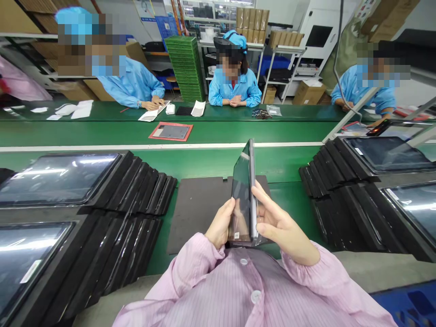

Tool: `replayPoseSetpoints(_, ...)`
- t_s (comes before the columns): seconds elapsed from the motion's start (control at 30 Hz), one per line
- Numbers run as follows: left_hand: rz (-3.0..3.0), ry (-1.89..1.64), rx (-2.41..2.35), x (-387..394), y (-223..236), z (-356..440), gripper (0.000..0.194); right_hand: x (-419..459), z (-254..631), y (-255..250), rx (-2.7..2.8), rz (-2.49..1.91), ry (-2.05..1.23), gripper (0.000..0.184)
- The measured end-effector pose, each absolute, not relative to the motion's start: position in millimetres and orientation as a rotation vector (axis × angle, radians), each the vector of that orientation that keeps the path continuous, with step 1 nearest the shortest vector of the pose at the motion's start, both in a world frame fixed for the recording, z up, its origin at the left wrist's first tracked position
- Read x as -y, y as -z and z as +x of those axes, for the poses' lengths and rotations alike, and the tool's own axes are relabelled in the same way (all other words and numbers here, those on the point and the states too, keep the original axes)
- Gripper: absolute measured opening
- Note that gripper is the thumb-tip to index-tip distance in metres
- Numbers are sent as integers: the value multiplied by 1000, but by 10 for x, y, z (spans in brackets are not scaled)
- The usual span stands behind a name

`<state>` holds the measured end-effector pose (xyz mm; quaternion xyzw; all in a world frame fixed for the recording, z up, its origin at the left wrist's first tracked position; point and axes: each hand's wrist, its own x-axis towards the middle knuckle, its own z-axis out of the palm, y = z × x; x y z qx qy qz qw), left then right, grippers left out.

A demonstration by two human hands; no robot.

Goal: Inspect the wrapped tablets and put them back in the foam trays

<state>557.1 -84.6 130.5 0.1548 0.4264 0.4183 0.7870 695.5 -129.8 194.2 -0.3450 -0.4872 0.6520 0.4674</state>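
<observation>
Upright on edge in front of my chest is a tablet [241, 195], its glossy dark screen facing left and a small white label near its lower end. My left hand [222, 223] grips the lower screen side, with the thumb against the glass. On the other side, my right hand [277, 218] presses its fingers and thumb along the edge and back. Clear film seems to hang at the lower right corner. Beneath the tablet lies a dark grey foam mat [195, 209] on the green bench, partly hidden by my hands and the tablet.
Stacks of black trays holding screens rise on the left [64, 179] and right [391, 156]. Across the green conveyor [112, 136] sit several co-workers in blue. A red-edged tray with a grey panel [170, 131] lies on the belt. A blue crate [412, 302] is at lower right.
</observation>
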Motion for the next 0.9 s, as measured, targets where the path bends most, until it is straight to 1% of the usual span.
replayPoseSetpoints(0.2, 391, -988, -889, 830, -1354, 5557, 28, 1348, 6927, -1942, 1207, -803, -1577, 58)
replayPoseSetpoints(0.37, 384, -993, -932, 817, -1433, 5491, 24, 1239, 6988, -1917, 1105, -810, -1533, 55)
replayPoseSetpoints(0.47, 443, -1033, -925, 770, -1591, 5337, 18, 1048, 7065, -1948, 864, -912, -1391, 43)
replayPoseSetpoints(0.53, 458, -1050, -933, 724, -1748, 5222, 9, 943, 7083, -1976, 708, -944, -1381, 34)
replayPoseSetpoints(0.57, 440, -1052, -958, 702, -1829, 5172, 10, 915, 7073, -1985, 657, -939, -1407, 31)
replayPoseSetpoints(0.67, 327, -1049, -1088, 670, -2011, 5073, 34, 946, 6981, -1977, 557, -902, -1478, 26)
replayPoseSetpoints(0.73, 272, -1060, -1126, 688, -2048, 5040, 40, 1032, 6911, -1959, 512, -876, -1517, 27)
replayPoseSetpoints(0.8, 293, -1106, -1105, 730, -2028, 5014, 36, 1121, 6870, -1950, 482, -855, -1565, 30)
replayPoseSetpoints(0.9, 432, -1169, -1066, 802, -1970, 4970, 20, 1208, 6872, -1954, 459, -850, -1619, 32)
